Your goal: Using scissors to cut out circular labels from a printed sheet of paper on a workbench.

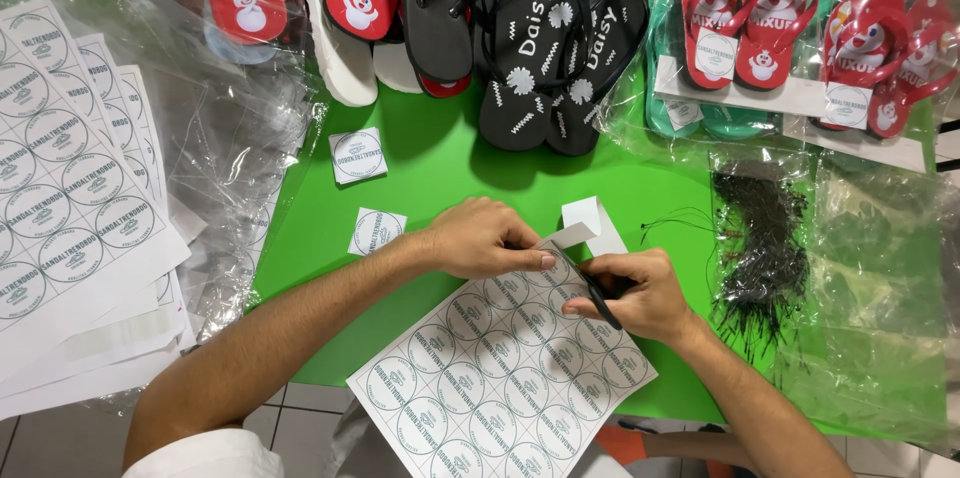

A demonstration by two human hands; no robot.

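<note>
- The fingers (pixel 530 256) of the left hand (pixel 480 236) are pressed together flat on the far corner of the sticker sheet (pixel 500 378), pinning it to the green table (pixel 440 168).
- The right hand (pixel 635 293) has its fingers curled round a thin black tool (pixel 600 303) (a blade or a pen, I cannot tell which), with the tip at the same far corner of the sheet.
- The sheet lies at an angle at the near edge of the table, printed with rows of round labels; at its far corner a white strip (pixel 585 223) curls up, seemingly peeled or cut free.
- Two loose square labels (pixel 358 155) (pixel 377 230) lie to the left of the hands, well apart from the sheet.
- A stack of label sheets (pixel 70 208) sits at the far left, over clear plastic bags (pixel 235 138).
- Black flip-flops (pixel 555 48) and red children's flip-flops (pixel 745 13) lie along the far side; a bundle of black tag loops (pixel 760 248) sits to the right.
- To do this well, in my judgement: keep the left fingers close beside the tool's tip so the paper cannot shift, and lead the tool along the printed line between labels, not across a circle.
</note>
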